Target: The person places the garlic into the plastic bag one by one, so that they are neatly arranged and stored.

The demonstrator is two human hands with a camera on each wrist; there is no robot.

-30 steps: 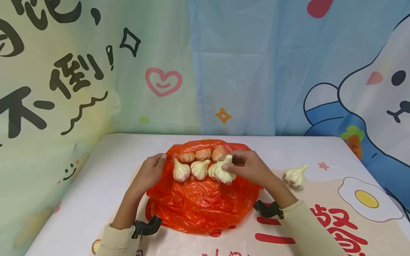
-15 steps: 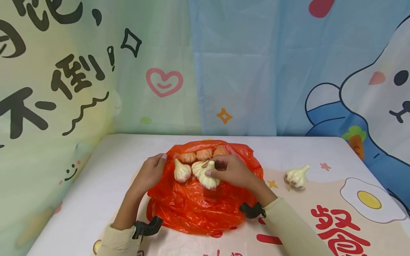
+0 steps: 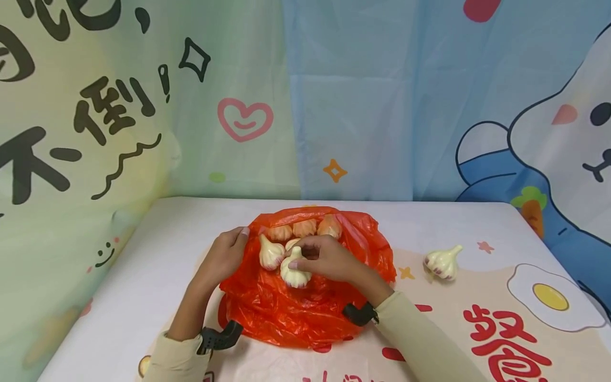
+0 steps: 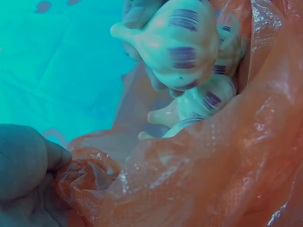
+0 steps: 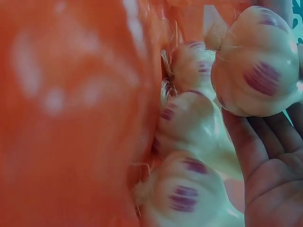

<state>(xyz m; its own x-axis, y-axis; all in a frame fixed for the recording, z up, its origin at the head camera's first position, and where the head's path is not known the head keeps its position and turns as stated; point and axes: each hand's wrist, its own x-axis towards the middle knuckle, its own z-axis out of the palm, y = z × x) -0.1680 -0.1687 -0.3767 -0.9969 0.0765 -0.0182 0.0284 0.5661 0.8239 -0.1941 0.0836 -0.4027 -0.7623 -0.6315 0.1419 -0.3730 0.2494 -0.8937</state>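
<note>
A crinkled red plastic bag (image 3: 305, 313) lies on the table with its mouth open. My left hand (image 3: 226, 257) pinches the left edge of the mouth; in the left wrist view the bunched film (image 4: 90, 177) meets the fingertips. My right hand (image 3: 329, 258) holds a pale garlic bulb (image 3: 296, 274), stem up, over the mouth. Beside it in the bag sits another garlic bulb (image 3: 271, 253), and the right hand partly covers one more. The right wrist view has three bulbs in a row, the middle garlic bulb (image 5: 189, 125) among them, next to the held garlic bulb (image 5: 260, 66).
Several orange-tinted bulbs, one garlic bulb (image 3: 304, 228) among them, show along the bag's far side. A single garlic bulb (image 3: 442, 262) lies on the table to the right. The table (image 3: 191, 223) has a printed cloth, and a printed curtain (image 3: 353, 106) hangs behind.
My right hand has carried the held garlic bulb leftward and slightly nearer, from the right part of the bag to its middle. The left hand has stayed on the bag's edge.
</note>
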